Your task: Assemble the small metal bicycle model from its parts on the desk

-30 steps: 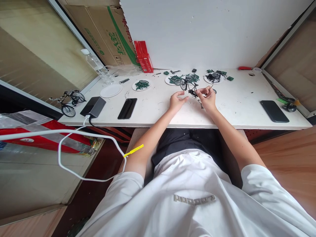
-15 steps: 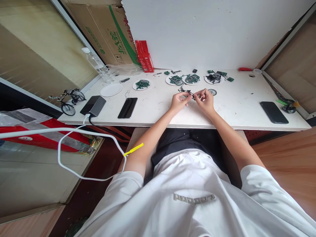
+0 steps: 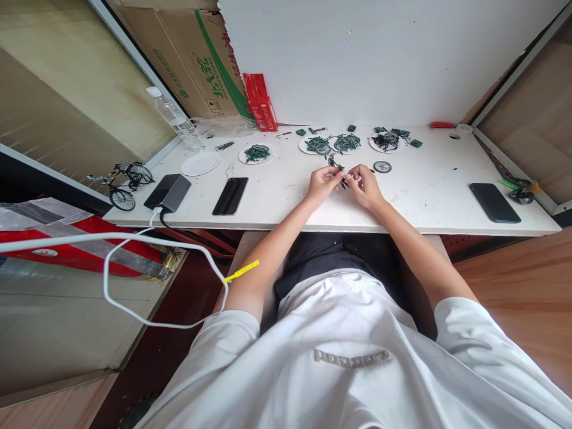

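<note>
Above the middle of the white table (image 3: 277,202), my left hand (image 3: 322,182) pinches a small black model bicycle frame (image 3: 332,161). My right hand (image 3: 365,186) meets it from the other side, its fingertips closed against the same frame. Parts of the frame stick out above and below the fingers; its middle is hidden by them. Just right of my right hand a small spoked wheel (image 3: 382,167) lies flat on the table. Beyond my hands, plates hold green bicycle parts (image 3: 318,145) and black parts (image 3: 386,141).
At the left stand an assembled model bicycle (image 3: 121,186), a dark box-shaped adapter (image 3: 168,192) with cables, and a water bottle (image 3: 176,119). One phone (image 3: 230,196) lies left of my hands, another phone (image 3: 495,202) far right. A white plate (image 3: 201,164) and red box (image 3: 261,104) are farther back.
The bicycle frame has turned more upright, its lower end now showing beneath my fingers. My right hand has shifted slightly left, uncovering more of the loose wheel.
</note>
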The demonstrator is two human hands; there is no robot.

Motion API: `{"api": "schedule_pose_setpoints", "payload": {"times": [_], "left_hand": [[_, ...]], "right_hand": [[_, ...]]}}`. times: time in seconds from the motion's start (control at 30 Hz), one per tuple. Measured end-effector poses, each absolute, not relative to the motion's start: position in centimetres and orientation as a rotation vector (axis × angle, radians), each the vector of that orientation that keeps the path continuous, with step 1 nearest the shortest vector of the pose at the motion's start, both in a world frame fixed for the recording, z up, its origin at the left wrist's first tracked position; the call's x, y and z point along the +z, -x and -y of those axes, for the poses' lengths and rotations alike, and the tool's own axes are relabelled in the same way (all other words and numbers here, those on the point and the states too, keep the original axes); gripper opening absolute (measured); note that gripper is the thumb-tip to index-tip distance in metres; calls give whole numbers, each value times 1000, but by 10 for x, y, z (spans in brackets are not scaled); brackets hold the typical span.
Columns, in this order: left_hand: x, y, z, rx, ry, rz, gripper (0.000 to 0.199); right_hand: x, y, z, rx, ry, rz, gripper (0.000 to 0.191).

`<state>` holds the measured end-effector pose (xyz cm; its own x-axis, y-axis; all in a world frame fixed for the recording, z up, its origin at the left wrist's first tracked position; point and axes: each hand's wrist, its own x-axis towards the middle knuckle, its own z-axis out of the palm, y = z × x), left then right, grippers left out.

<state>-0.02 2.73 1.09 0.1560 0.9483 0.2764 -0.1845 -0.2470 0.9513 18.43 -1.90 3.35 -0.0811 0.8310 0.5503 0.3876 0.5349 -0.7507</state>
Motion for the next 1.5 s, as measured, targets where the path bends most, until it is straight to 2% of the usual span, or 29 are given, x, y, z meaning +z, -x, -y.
{"api": "schedule_pose_setpoints", "payload": {"times": [0.17,0.33,0.93,1.5], "left_hand": [[10,1,-27,1328,-1369,-818,52],[13,3,-26,1338,-1412,-825,48],[5,4,-32,1316,-1496,-766,53],[13,2,-22,1355,-1525,-870,36]], "right_hand": [[28,-186,17,284,1078,1664,73],[25,-184,11,148,1115,1658,70],[24,-185,6,133,1037,1676,60],[26,-187,5,132,1050,1663,68]]}}
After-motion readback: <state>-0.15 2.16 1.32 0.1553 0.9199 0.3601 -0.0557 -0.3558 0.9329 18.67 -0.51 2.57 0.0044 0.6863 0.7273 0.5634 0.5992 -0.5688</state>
